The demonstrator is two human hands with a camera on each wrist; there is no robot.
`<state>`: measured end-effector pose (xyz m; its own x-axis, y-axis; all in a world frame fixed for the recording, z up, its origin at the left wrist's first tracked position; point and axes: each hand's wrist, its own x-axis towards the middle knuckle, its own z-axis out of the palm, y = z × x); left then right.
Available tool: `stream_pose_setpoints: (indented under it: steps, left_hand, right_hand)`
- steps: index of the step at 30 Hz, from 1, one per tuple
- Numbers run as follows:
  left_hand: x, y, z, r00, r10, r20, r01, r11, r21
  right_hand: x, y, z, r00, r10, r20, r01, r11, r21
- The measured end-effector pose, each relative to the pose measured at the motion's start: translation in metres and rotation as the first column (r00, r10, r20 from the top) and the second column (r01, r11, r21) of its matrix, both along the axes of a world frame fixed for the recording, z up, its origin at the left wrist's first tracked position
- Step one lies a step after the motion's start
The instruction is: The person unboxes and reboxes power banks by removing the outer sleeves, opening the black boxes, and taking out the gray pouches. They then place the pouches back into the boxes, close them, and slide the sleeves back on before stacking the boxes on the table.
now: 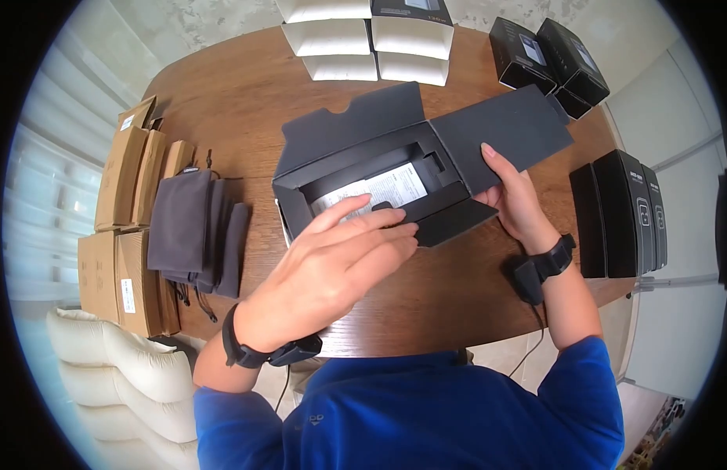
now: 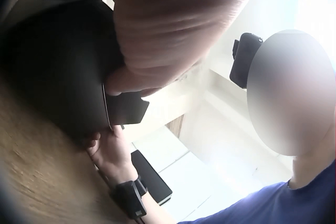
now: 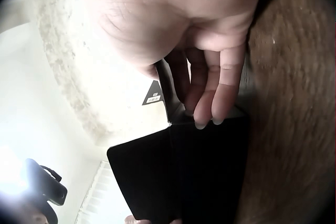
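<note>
An open black box [image 1: 356, 119], its flaps spread, lies at the middle of the table with a printed white sheet [image 1: 403, 185] inside. My left hand [image 1: 324, 270] reaches over its near wall, fingers extended and touching near a small dark piece at the sheet's edge. The fingertips are partly hidden in the left wrist view, where the hand [image 2: 173, 29] covers part of the box [image 2: 58, 61]. My right hand [image 1: 520, 200] grips the right-hand panel, thumb on top. In the right wrist view the right hand's [image 3: 205, 29] fingers curl against the box [image 3: 210, 166].
Brown cartons [image 1: 117, 184] and dark grey pouches [image 1: 179, 223] lie at the left. White open-ended boxes [image 1: 336, 39] are stacked at the back. Black boxes stand at the back right [image 1: 528, 59] and right [image 1: 614, 211]. A cable hangs from each wrist camera.
</note>
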<state>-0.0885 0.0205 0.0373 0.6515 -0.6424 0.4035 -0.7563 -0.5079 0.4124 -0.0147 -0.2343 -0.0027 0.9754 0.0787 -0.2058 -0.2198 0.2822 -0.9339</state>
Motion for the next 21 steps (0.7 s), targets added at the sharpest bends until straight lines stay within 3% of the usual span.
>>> stream_pose_setpoints:
  steps: [2,3,6,14,16,17,20,21]
  left_hand:
    - [0.0,0.0,0.0,0.996,-0.077,-0.042,0.077,0.997,0.007]
    - [-0.003,-0.002,0.004,0.987,-0.082,-0.135,0.098,0.988,0.117]
    - [-0.004,-0.003,0.008,0.986,-0.123,-0.111,0.146,0.962,0.231]
    - [0.005,0.002,0.002,0.985,-0.117,-0.124,0.126,0.99,0.07]
    - [0.004,-0.005,0.006,0.981,0.014,-0.193,-0.021,0.999,-0.035]
    - [0.003,-0.007,0.005,0.993,0.066,-0.096,-0.067,0.998,-0.015]
    - [0.002,-0.008,0.002,0.967,0.189,-0.169,-0.17,0.978,0.121]
    - [0.005,-0.006,-0.004,0.975,0.19,-0.117,-0.181,0.98,0.088]
  right_hand:
    - [0.002,-0.007,-0.004,0.999,0.053,0.012,-0.053,0.999,-0.009]
    - [0.003,-0.011,-0.005,0.994,0.11,0.028,-0.109,0.994,-0.02]
    - [0.003,-0.013,-0.005,0.988,0.152,0.034,-0.15,0.988,-0.034]
    - [0.005,-0.018,-0.008,0.984,0.173,0.046,-0.173,0.985,-0.006]
    - [0.004,-0.019,-0.008,0.979,0.198,0.047,-0.198,0.98,-0.012]
    - [0.004,-0.018,-0.007,0.978,0.202,0.044,-0.202,0.979,-0.014]
    - [0.001,-0.016,-0.001,0.978,0.207,0.027,-0.206,0.978,-0.04]
    - [0.0,-0.014,0.0,0.979,0.206,0.005,-0.205,0.976,-0.066]
